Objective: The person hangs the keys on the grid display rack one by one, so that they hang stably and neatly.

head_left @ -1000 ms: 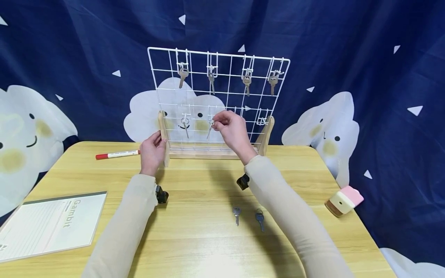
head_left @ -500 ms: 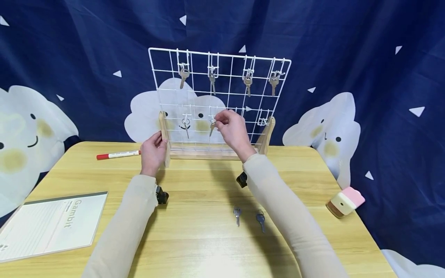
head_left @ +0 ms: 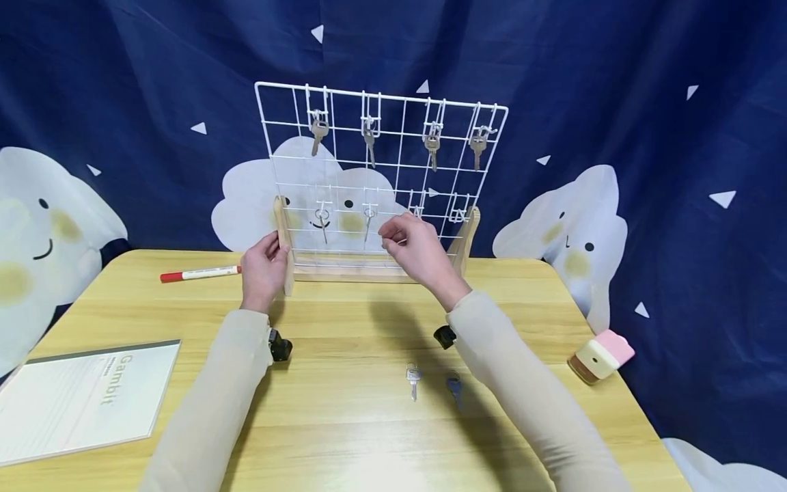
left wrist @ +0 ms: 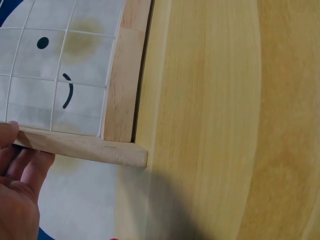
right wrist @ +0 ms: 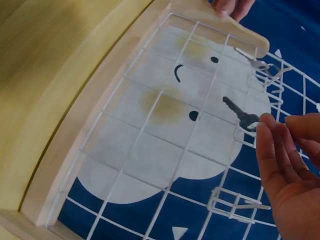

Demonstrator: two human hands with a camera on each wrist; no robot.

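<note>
My left hand (head_left: 263, 272) grips the left wooden upright (left wrist: 85, 146) of a white wire-grid rack, with the thumb on one face and fingers on the other. My right hand (head_left: 418, 249) is in front of the lower grid, thumb and fingers bent, holding nothing. Just left of its fingertips hangs a key (right wrist: 242, 116) by its ring on the second lower hook. Another key (head_left: 324, 229) hangs on the first lower hook. Several keys, one a brass-coloured key (head_left: 319, 131), hang along the upper row. Two loose keys, a silver key (head_left: 413, 384) and a darker key (head_left: 454, 389), lie on the table.
Wire hooks sit at the lower right, such as the corner hook (head_left: 458, 214). A red-capped marker (head_left: 201, 273) and a notebook (head_left: 92, 400) lie at left. A pink and cream container (head_left: 601, 356) stands near the right table edge. A blue curtain (head_left: 553, 68) hangs behind.
My right hand has let go of the key on the second lower hook and drawn slightly right and down. That key now hangs freely. My left hand keeps its grip on the upright.
</note>
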